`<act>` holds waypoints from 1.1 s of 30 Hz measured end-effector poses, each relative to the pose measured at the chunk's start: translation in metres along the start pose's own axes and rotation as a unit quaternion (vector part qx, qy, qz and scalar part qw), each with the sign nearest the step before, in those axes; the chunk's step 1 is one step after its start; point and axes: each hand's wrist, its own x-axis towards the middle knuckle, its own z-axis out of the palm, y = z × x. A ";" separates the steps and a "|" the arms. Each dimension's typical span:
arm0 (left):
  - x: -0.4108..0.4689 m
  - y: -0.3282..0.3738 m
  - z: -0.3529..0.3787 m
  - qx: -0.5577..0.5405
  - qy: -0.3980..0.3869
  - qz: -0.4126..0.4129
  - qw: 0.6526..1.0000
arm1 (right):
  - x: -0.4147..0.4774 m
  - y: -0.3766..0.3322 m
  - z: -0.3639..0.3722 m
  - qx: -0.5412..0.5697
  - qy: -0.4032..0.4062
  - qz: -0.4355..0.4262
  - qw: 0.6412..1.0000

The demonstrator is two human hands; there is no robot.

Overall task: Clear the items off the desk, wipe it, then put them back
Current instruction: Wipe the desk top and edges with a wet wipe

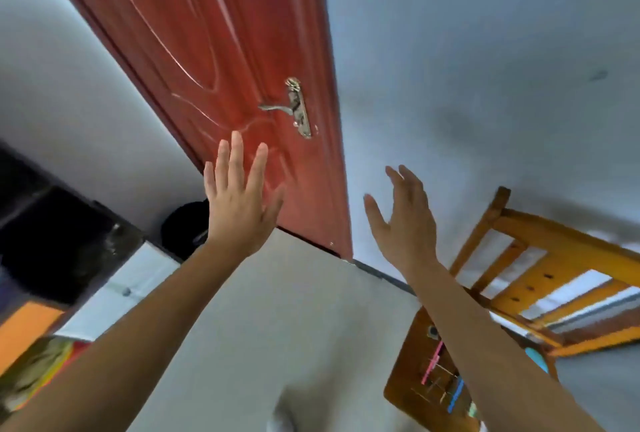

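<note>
Desk: cannot be told for certain. The only candidate is a brown wooden top (408, 386) at lower right, partly hidden by the right forearm. On it lie a pink strip (433, 362) and a blue strip (455, 393), near each other; details are too blurred to read. Neither hand touches the top or the strips.

Left hand (239, 203): raised, back toward the camera, fingers (237, 154) straight and spread apart, holding nothing. In view it overlaps the lower part of the door (214, 50).

Right hand (405, 220): raised beside the left and well apart from it. Its fingers are slightly curved and apart, its thumb is out to the left, and it holds nothing. It is seen against the grey wall (485, 50).

Door: red-brown, with a metal handle (298, 107) just above the left fingertips.

Surroundings: a yellow wooden chair (554, 258) stands just beyond the wooden top, at right. A round black object (183, 227) sits behind the left wrist. A dark cabinet (52, 241) is at far left. Grey floor (277, 327) lies between the forearms. The whole view is tilted.
</note>
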 end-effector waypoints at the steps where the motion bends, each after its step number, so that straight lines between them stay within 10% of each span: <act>1: -0.001 -0.028 -0.017 0.007 0.016 -0.019 1.000 | 0.010 -0.030 0.009 0.020 0.006 -0.026 0.999; 16: -0.114 -0.485 -0.167 0.124 0.107 -0.271 0.949 | 0.040 -0.499 0.313 0.133 -0.121 -0.298 0.938; 33: -0.050 -0.725 -0.113 0.160 0.022 -0.399 0.903 | 0.131 -0.694 0.576 0.214 -0.266 -0.381 0.859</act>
